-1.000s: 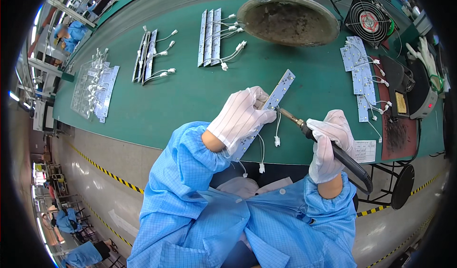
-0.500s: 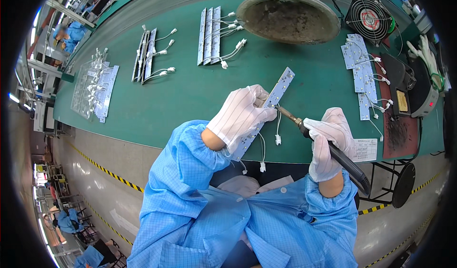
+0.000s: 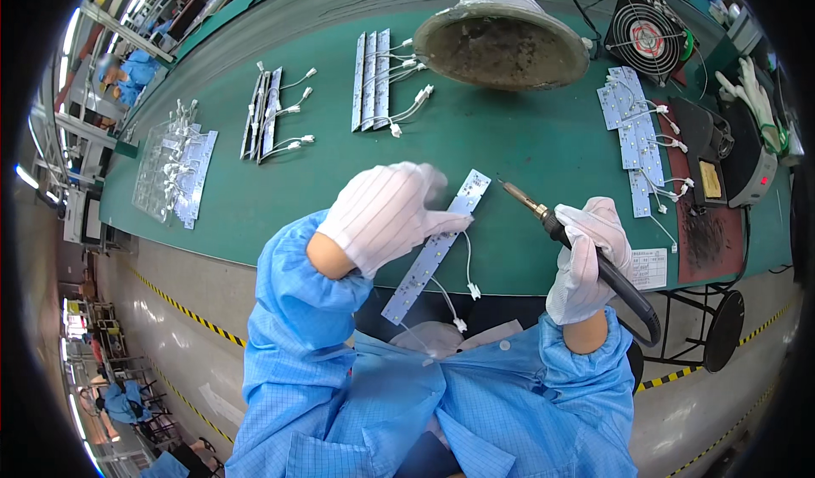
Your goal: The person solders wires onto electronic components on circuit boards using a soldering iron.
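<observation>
My right hand (image 3: 591, 257), in a white striped glove, is closed round a soldering iron (image 3: 604, 272). The iron's bare tip points up and left, a little apart from a light strip board (image 3: 431, 257). This narrow white board carries small LEDs and lies slanted, its lower end past the table's near edge. Two white wires with plugs (image 3: 473, 290) hang from its right side. Over the board's left side is my gloved left hand (image 3: 392, 215), its thumb stretched across the board and its other fingers raised, apart and smeared by motion. Whether the thumb touches the board I cannot tell.
Above the green table (image 3: 323, 189) hangs a metal fume hood (image 3: 501, 41). Wired boards lie in groups at the left (image 3: 197, 177), the back (image 3: 371, 79) and the right (image 3: 637, 130). At the far right are a fan (image 3: 647, 38), a yellow sponge (image 3: 711, 181) and a soldering station (image 3: 754, 177).
My left hand has loosened its grip on the light strip board and shifted left. The board has slid nearer to me. The soldering iron's tip has come away from the board.
</observation>
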